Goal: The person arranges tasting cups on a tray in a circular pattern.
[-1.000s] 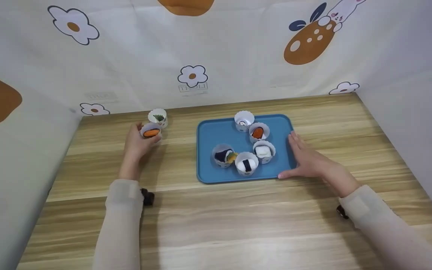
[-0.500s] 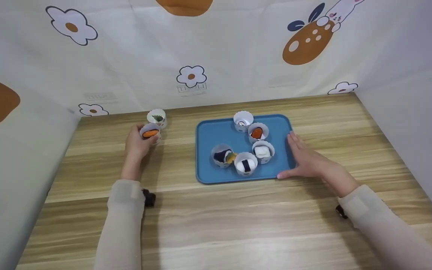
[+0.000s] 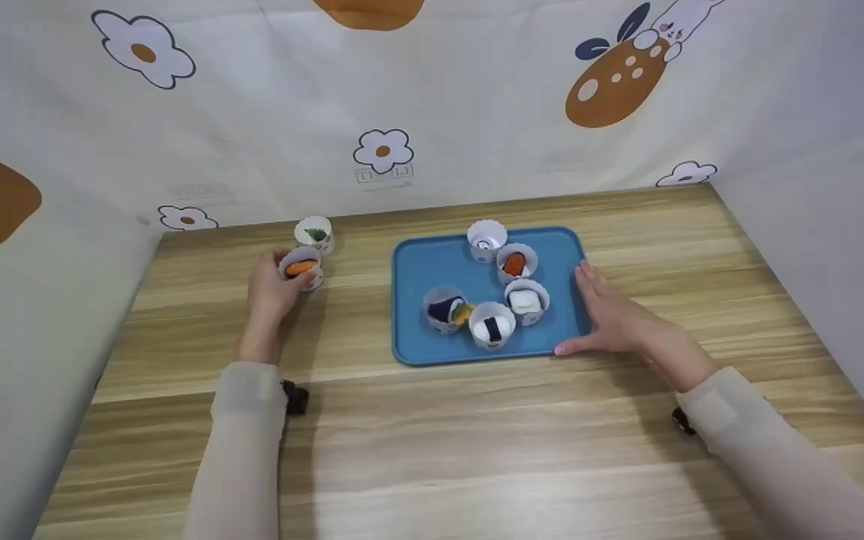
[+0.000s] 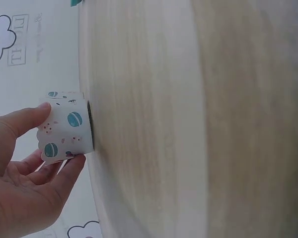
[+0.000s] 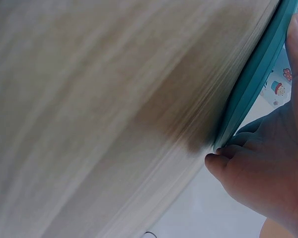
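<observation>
At the left of the head view, my left hand point(image 3: 273, 289) holds a white paper cup point(image 4: 67, 131) with an orange-topped sushi piece point(image 3: 301, 268) inside. Thumb and fingers lie on opposite sides of its wall, and the cup stands upright on the table. Just behind it is another paper cup point(image 3: 322, 244) containing something green and leafy point(image 3: 316, 235). My right hand point(image 3: 619, 319) rests against the right end of a blue tray point(image 3: 421, 262), its fingers extended along the side and the thumb at the near corner.
Several paper cups stand on the tray: one at the back point(image 3: 487, 249), one with a reddish piece point(image 3: 514, 264), and others with white and dark sushi pieces point(image 3: 492, 328). A patterned cloth point(image 3: 267, 112) rises along the back of the wooden table point(image 3: 432, 442).
My left thumb has shifted slightly to the left on the cup, which stays in nearly the same place. My right hand and the tray have not visibly moved.
</observation>
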Demonstrator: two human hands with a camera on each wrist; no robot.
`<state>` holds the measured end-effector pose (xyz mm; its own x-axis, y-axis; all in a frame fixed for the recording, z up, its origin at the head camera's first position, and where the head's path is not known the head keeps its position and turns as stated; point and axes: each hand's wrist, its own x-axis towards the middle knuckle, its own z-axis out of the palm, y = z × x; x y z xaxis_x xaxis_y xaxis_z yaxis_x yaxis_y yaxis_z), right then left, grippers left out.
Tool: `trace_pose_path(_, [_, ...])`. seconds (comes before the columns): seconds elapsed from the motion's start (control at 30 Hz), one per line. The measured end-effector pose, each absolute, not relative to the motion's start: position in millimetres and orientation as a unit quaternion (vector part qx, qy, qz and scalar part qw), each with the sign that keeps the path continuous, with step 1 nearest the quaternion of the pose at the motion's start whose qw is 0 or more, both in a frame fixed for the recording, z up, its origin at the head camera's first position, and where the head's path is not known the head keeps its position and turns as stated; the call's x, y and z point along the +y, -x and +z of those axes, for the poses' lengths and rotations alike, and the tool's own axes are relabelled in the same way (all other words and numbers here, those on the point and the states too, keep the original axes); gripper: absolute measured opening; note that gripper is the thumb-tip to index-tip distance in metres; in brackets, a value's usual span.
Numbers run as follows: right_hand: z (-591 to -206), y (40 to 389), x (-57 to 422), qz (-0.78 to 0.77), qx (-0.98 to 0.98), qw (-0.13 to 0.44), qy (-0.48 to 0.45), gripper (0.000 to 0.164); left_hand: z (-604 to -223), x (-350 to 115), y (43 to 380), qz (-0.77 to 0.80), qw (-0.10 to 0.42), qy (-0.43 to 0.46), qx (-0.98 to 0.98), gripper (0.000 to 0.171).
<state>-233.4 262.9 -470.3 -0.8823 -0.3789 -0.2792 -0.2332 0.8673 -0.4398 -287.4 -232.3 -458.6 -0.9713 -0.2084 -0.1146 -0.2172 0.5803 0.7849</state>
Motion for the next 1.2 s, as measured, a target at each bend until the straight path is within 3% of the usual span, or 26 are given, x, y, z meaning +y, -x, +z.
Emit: trace_pose_path(1.2, [-469.8,232.9,262.2,-0.2,0.949,0.181,0.163,0.139,-449.7,-213.0,281.2,0.454,-0.001,0.066,0.889,0.057])
